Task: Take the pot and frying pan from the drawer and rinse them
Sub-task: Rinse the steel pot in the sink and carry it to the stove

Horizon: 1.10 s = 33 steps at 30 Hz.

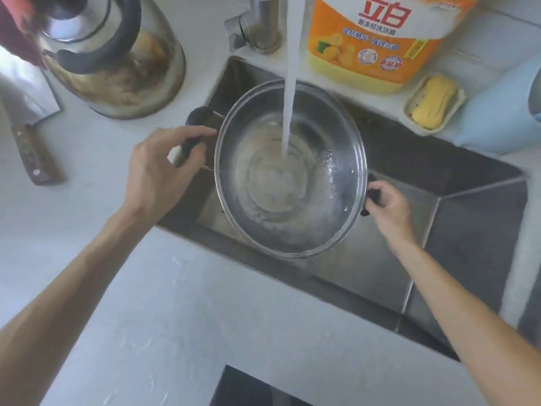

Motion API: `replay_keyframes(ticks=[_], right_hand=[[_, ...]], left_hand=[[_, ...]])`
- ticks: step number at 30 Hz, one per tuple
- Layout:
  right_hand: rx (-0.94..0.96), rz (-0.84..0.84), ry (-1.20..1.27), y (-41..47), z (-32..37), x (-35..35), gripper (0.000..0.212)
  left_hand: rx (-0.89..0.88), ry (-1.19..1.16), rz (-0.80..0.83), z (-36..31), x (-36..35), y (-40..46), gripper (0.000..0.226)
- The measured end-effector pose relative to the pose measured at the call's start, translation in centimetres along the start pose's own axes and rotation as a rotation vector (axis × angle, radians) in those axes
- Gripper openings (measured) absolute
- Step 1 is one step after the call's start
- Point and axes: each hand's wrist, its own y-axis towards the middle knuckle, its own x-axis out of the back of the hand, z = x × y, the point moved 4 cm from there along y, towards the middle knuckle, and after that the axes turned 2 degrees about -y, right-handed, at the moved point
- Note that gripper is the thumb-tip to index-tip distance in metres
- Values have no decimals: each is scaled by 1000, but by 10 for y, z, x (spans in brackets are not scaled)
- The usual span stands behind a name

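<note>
From the head camera, the pot [289, 168] hung over the sink [456, 230], held level under the tap's stream [289, 83], likely so water pooled for rinsing. The left hand [159, 168] curled round one black handle, the right hand [386, 205] gripped the other. No frying pan showed. The detergent bottle [377, 39] read 立白

A white counter [164, 303] is going all around a metal sink [456, 230], and soft light is shining on both.
</note>
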Motion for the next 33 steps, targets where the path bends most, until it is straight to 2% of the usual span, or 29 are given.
replay_keyframes(ticks=[4, 8, 11, 14, 17, 18, 19, 21, 23, 25, 29, 33], right_hand=[[-294, 262, 163, -2, -41, -37, 23], [-337, 334, 122, 12, -34, -38, 23], [-274, 356, -96, 25, -5, -20, 25], [-123, 318, -306, 33, 38, 8, 30], [79, 290, -449, 30, 79, 33, 36], [122, 254, -438, 27, 90, 40, 41], [164, 214, -405, 23, 101, 46, 48], [252, 135, -337, 15, 118, 54, 59], [323, 70, -265, 13, 127, 61, 63], [357, 28, -190, 13, 127, 65, 64], [349, -13, -163, 11, 113, 70, 49], [264, -32, -110, 12, 82, 67, 47]], left_hand=[[15, 19, 92, -32, 12, -3, 23], [156, 58, 143, -12, 16, -5, 27], [319, 7, 201, 21, 9, -10, 29], [433, -22, 287, 50, -6, -21, 37], [490, 40, 408, 71, -29, -29, 81], [511, 70, 452, 74, -37, -30, 91], [520, 85, 489, 79, -45, -29, 91], [515, 61, 548, 76, -59, -28, 65], [493, -25, 521, 71, -73, -22, 65], [491, -98, 418, 69, -85, -14, 56], [465, -216, 243, 65, -95, 7, 26], [417, -184, 207, 65, -94, 19, 11]])
